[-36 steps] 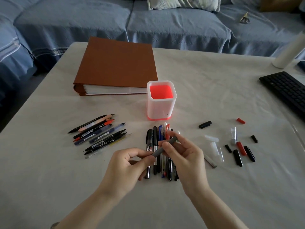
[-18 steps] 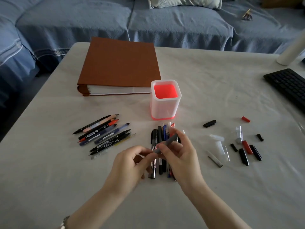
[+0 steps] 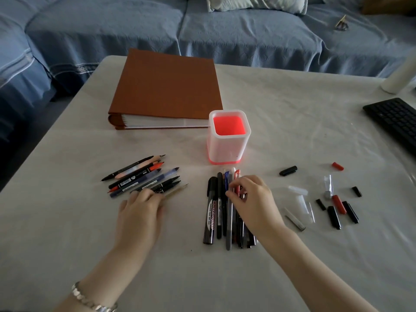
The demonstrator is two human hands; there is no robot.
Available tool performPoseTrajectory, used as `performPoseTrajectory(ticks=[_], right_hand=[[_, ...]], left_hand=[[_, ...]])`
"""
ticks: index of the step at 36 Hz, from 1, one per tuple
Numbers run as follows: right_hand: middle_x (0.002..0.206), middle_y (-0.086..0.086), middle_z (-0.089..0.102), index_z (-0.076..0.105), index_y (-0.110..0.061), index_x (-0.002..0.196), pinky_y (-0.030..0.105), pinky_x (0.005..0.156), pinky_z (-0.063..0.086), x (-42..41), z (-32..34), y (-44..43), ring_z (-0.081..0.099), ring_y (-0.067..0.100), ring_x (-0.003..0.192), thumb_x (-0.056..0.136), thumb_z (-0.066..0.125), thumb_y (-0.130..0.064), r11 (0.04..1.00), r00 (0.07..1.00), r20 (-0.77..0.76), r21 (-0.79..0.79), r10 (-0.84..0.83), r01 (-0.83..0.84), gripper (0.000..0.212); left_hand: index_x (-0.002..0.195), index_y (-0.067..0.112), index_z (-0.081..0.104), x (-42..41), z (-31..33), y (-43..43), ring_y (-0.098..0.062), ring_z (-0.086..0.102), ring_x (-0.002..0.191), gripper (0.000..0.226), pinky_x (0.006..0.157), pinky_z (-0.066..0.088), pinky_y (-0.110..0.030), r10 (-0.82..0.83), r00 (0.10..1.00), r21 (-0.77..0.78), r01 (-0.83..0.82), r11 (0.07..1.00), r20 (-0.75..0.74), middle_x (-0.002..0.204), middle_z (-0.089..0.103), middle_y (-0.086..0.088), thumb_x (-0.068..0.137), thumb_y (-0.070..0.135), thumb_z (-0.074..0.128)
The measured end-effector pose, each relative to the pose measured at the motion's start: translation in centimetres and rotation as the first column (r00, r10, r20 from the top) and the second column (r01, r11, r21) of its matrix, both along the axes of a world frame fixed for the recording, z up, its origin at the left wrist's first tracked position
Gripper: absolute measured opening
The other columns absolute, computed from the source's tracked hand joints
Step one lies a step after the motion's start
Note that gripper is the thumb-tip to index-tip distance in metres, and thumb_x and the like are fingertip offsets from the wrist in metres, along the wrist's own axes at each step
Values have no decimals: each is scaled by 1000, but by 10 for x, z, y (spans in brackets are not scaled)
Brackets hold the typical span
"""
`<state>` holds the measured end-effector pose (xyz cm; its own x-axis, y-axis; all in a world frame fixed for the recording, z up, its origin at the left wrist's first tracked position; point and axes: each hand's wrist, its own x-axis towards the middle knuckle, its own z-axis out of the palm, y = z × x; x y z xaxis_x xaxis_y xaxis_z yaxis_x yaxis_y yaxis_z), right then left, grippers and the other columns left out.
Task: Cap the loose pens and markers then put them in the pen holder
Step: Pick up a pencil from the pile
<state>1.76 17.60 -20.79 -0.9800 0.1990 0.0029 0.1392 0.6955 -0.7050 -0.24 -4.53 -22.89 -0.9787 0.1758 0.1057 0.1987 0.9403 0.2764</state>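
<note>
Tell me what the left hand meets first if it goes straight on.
The uncapped pens: the left hand points at their near ends, fingertips apparently touching them.

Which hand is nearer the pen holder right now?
Right. The right hand sits over the middle row of pens, just in front of the pen holder; the left hand is farther, front-left of it, touching the uncapped pens.
</note>
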Motion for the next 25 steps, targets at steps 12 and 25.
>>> performPoseTrajectory(ticks=[12,25], right_hand=[[97,-2,56,66,-11,102,25,74,37,45,6,63,54,20,97,85,59,-17,935,989,35,331,-143,124,20],[83,-7,65,55,-27,85,30,71,48,51,7,70,61,13,82,87,56,-28,987,985,124,116,-123,109,3]], left_hand=[[78,3,62,-1,6,21,-31,58,68,10,63,50,-40,-38,992,205,13,979,119,74,58,-10,73,0,70],[79,33,56,21,46,43,-18,56,71,4,59,42,-15,-213,966,649,69,758,147,88,59,10,78,30,55]])
